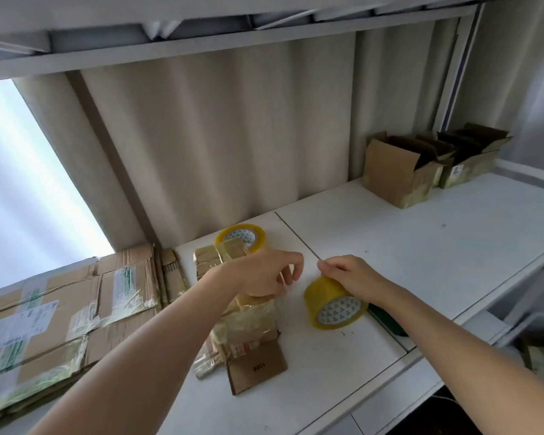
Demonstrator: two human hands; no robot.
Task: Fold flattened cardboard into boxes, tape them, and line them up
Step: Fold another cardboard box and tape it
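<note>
On the white table (390,246) our flattened cardboard (242,312), much of it wrapped in old tape, lies with its long axis running from our body toward the wall, directly beneath our left hand (261,274). Two finished boxes (421,164) stand lined up well apart at the far right. Our right hand (349,274) grips the tape roll (333,302), just right of the cardboard; its fingertips seem to pinch the tape's free end. Our left grip is loosely curled, pinching what looks like a clear strip. We judge the strip must travel leftward onto the cardboard, so the left hand is nearer. A second roll (242,235) sits beyond.
</note>
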